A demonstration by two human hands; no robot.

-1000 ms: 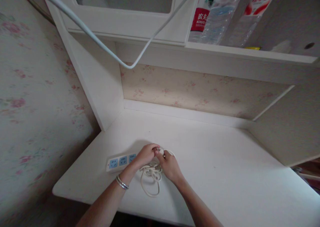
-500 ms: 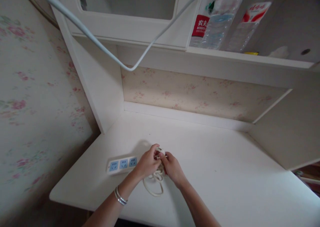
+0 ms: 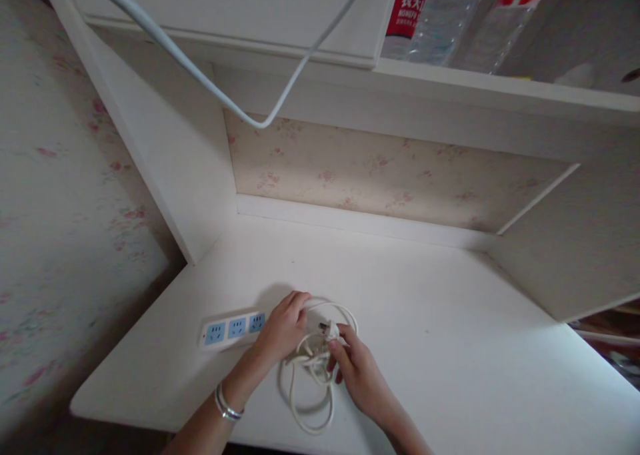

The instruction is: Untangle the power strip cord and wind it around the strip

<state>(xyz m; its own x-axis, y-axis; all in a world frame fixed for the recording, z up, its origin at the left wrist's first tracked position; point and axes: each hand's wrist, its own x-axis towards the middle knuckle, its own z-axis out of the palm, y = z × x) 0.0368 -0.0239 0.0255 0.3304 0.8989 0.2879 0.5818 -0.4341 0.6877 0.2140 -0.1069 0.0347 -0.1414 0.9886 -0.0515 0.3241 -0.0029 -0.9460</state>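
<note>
In my right hand point(image 3: 357, 368) is a white power plug point(image 3: 332, 331), pinched between thumb and fingers, its metal prongs pointing left. My left hand point(image 3: 286, 323) is closed at the right end of a white power strip point(image 3: 233, 330) with blue socket faces. A white power cord point(image 3: 345, 307) comes out at my left fingertips, though the grip itself is partly hidden. Loose loops of this cord lie on the desk between and below my hands.
The white desk point(image 3: 425, 295) has a raised back edge and side panels. A thick white cable point(image 3: 200, 78) hangs across the upper view. Plastic bottles point(image 3: 450, 21) stand on the shelf above right. Flowered wallpaper point(image 3: 55, 241) covers the left wall.
My hands, together before, are now apart. My right hand has moved down with the plug showing; the cord bundle has loosened into wider loops. The view has tilted down a little.
</note>
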